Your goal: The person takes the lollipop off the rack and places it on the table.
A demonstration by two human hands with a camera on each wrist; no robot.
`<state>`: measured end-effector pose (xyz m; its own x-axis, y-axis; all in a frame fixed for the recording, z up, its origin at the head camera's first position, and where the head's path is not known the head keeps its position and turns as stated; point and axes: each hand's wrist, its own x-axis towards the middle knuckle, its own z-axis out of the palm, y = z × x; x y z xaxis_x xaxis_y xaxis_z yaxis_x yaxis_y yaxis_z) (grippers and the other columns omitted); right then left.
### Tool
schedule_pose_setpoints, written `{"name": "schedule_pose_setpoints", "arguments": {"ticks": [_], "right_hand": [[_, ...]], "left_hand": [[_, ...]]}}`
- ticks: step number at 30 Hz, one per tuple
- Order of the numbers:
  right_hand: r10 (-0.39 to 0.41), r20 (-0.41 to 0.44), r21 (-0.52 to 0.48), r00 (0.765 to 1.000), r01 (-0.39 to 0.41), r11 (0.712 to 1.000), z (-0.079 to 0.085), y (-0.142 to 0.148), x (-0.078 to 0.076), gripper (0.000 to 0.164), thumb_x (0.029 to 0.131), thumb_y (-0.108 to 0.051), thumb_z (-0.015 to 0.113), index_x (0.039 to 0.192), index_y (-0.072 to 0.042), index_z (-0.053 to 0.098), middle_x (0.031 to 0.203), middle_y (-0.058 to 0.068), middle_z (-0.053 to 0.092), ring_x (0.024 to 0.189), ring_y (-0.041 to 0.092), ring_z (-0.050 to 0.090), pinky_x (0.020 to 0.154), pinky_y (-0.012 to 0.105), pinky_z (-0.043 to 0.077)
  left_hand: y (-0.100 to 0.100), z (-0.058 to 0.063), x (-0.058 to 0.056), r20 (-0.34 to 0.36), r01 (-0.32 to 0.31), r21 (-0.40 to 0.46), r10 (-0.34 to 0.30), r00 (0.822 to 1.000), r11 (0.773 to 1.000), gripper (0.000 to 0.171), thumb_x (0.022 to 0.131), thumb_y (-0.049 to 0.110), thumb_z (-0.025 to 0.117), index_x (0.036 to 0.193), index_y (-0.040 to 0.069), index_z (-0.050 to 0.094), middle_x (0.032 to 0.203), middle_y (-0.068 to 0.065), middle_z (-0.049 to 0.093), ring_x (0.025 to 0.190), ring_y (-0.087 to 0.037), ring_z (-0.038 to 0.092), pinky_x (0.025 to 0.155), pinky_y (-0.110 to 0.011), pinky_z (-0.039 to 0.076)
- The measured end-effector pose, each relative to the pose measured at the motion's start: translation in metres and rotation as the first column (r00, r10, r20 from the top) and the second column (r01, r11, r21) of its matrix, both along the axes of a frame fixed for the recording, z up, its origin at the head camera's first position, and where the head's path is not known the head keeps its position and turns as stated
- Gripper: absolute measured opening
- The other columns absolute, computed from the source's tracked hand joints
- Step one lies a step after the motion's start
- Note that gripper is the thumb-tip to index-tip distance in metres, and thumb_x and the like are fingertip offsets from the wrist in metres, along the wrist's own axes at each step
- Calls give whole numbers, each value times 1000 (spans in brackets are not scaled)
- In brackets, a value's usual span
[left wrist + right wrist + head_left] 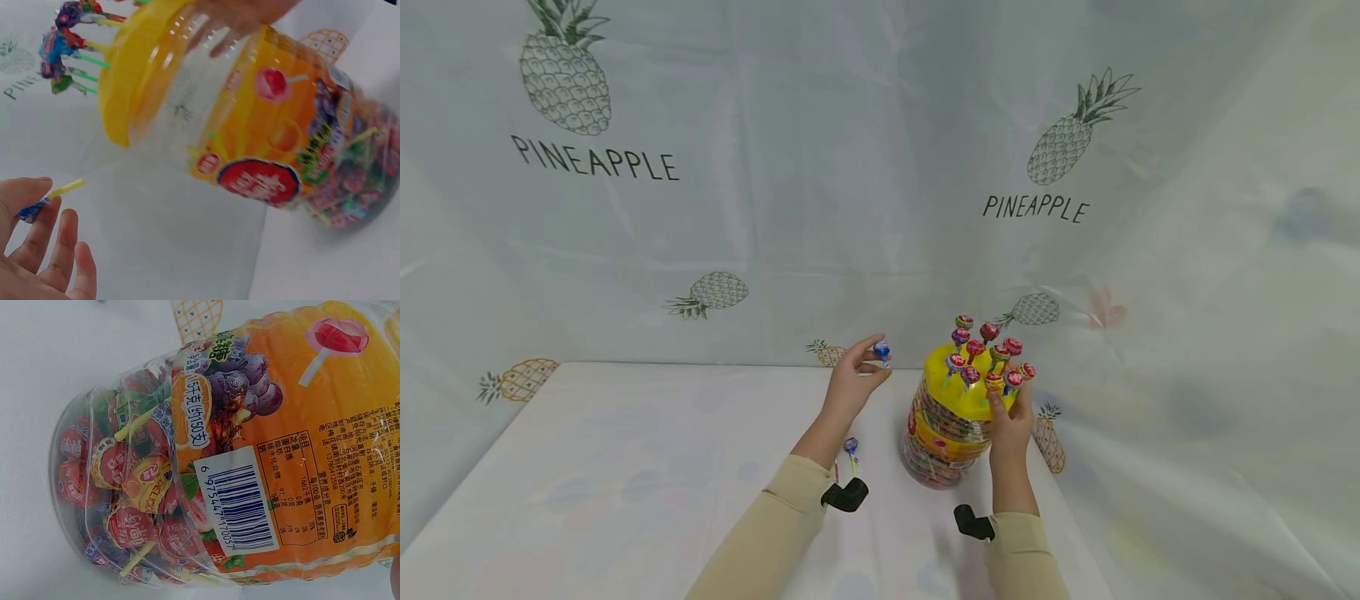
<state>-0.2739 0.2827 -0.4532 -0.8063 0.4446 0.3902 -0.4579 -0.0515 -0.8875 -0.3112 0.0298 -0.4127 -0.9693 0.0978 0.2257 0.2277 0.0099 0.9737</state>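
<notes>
Head view faces fwd/down; wrist views nr same jar point(250, 119).

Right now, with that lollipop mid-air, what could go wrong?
1. The left hand pinches the blue lollipop between thumb and finger; it could slip.
2. The standing lollipops crowd the yellow lid; adding another could knock neighbours. The right hand, at the lid's edge, might brush some too.
3. A loose lollipop lies on the table by the left sleeve; the forearm could sweep it.
</notes>
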Motion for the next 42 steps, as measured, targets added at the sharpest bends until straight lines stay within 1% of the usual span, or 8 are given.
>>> {"name": "schedule_pose_setpoints", "arguments": {"ticks": [7, 13, 19, 24, 28, 32, 36, 42], "right_hand": [[-6, 33, 6, 999, 5, 1000, -2, 5, 0, 54, 95, -19, 65, 146, -13, 47, 131, 1, 50, 117, 19, 48, 89, 18, 48], [-1, 25, 1, 1000, 1, 1000, -2, 6, -1, 52, 96, -18, 64, 145, -15, 48, 132, 2, 50, 119, 20, 48, 90, 19, 47], [13, 3, -12, 1000, -13, 1000, -1, 5, -1, 51, 96, -14, 63, 145, -12, 48, 131, 3, 51, 118, 19, 49, 90, 19, 47], [10, 16, -3, 1000, -10, 1000, -2, 4, -1, 54, 96, -15, 63, 146, -9, 44, 133, 2, 50, 118, 19, 48, 91, 18, 46], [15, 19, -3, 1000, -15, 1000, -2, 3, 0, 55, 96, -14, 63, 147, -8, 43, 136, 2, 48, 122, 19, 46, 93, 18, 45], [4, 41, -3, 999, -4, 1000, -2, 1, 1, 56, 96, -20, 64, 147, -11, 43, 136, 1, 49, 123, 18, 46, 93, 18, 44], [10, 26, -8, 1000, -10, 1000, -1, -1, 2, 54, 97, -17, 63, 147, -10, 44, 135, 2, 49, 121, 19, 47, 93, 19, 46], [25, 0, -15, 1000, -25, 1000, 0, 0, 1, 52, 97, -12, 60, 146, -9, 44, 134, 2, 48, 119, 19, 48, 91, 19, 47]], "left_hand": [[-15, -31, 5, 21, -34, -51, 35, 999, 998, 53, 88, 5, 72, 137, 18, 57, 110, -12, 66, 94, -23, 63, 75, -35, 54], [-29, -59, 2, 43, -70, -98, 74, 996, 993, 54, 85, 1, 73, 135, 16, 59, 103, -9, 65, 89, -20, 63, 70, -31, 53], [-47, -90, 1, 54, -99, -257, 116, 992, 961, 52, 83, 2, 75, 131, 14, 62, 96, -4, 65, 99, -27, 59, 83, -43, 50], [-60, -112, 1, 81, -87, -326, 120, 990, 941, 50, 82, 1, 76, 129, 11, 62, 90, -2, 65, 97, -28, 56, 86, -46, 46], [-67, -128, 0, 128, -71, -329, 119, 985, 942, 51, 79, 1, 77, 127, 8, 63, 87, -2, 65, 94, -27, 54, 85, -47, 45], [-74, -148, -3, 170, -70, -354, 138, 976, 933, 51, 77, 7, 81, 126, 11, 65, 84, 1, 64, 86, -21, 53, 80, -41, 44], [-81, -160, -3, 153, -73, -382, 141, 978, 921, 49, 77, 7, 81, 123, 10, 66, 81, 2, 62, 78, -18, 49, 73, -36, 42], [-87, -170, 0, 149, -36, -407, 106, 983, 913, 47, 77, 6, 80, 122, 10, 66, 78, 2, 60, 76, -17, 49, 73, -36, 41]]}}
